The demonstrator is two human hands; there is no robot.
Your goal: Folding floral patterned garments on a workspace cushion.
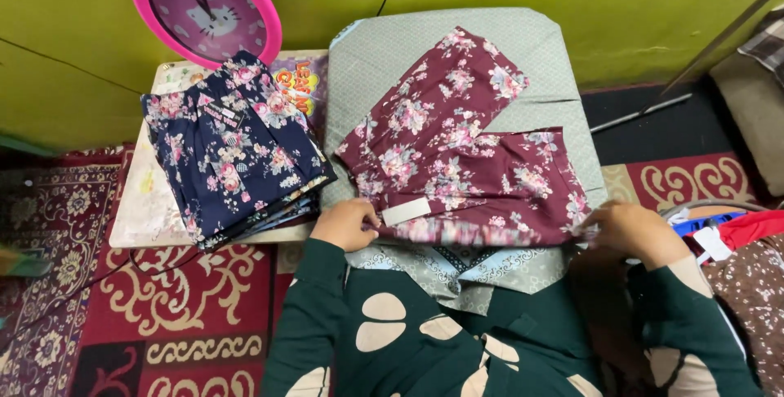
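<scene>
Gripping the near edge of a maroon flowered garment (457,160), both hands are working at the front of a padded board (523,37) covered in pale grey-green cloth. The left hand (347,224) is pinching the hem at its left corner, fingers curled shut on the fabric just beside a white label (406,211), while the right hand (625,229) is closing on the right corner of the same edge — the two hands well apart, with the hem stretched between them. The garment is lying flat on the board, one part angling up toward the far side and another folded across to the right. To the left, a stack of navy flowered garments (233,148) is sitting on a low bench (139,217), partly covering a colourful printed sheet (302,86). Behind the stack, a round pink clock (204,9) is leaning against the yellow-green wall (637,5). A red patterned carpet (188,307) is spreading under everything, and the person's dark green sleeves with cream spots (384,319) are filling the bottom of the view. At the far right, a heap of red, blue and brown cloth (735,238) is lying on the floor — near the right hand but not touching it.
</scene>
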